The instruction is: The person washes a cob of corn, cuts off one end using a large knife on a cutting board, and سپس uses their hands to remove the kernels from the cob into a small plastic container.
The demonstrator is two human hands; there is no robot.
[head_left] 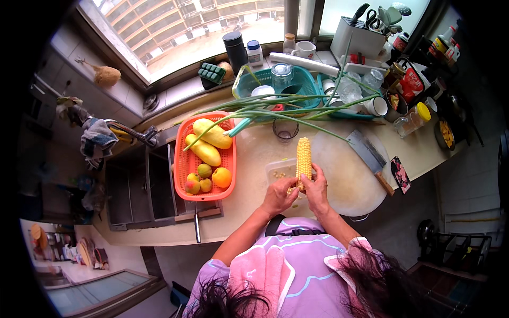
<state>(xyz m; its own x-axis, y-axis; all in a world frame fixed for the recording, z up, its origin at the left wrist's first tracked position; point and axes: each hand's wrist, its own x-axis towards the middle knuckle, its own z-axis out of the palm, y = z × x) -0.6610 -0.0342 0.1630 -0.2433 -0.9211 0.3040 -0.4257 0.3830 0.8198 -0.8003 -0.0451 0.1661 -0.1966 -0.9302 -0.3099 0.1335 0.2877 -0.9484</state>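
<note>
The right hand [317, 190] has its fingers closed around the lower part of a pale yellow, peeled corn cob [304, 158], which stands tip-up, pointing away from the person's body. The left hand [280, 195] is curled, its thumb and fingers drawn close together against the cob's lower left side; whether they also grip it, I cannot tell. The cob is held above the beige counter [249, 212], in front of the person's waist.

Just beyond the left hand, a shallow, translucent plastic tray [270, 168] holds loose yellow kernels [280, 174]. Right of the hands lies a round, pale cutting board [334, 169], and on its far right side rests a broad steel cleaver [367, 149] with a wooden handle. Beyond the cob stands a clear drinking glass [286, 131].

To the left, an orange plastic basket [232, 194] holds 2 oblong yellow fruits [212, 133], 1 round orange fruit [221, 177] and several smaller round ones. Long green onion stalks [275, 110] stretch from over this basket toward the right. Behind them sits a teal plastic basket [314, 87] of dishes. Farthest left is a dark, divided sink [150, 183].
</note>
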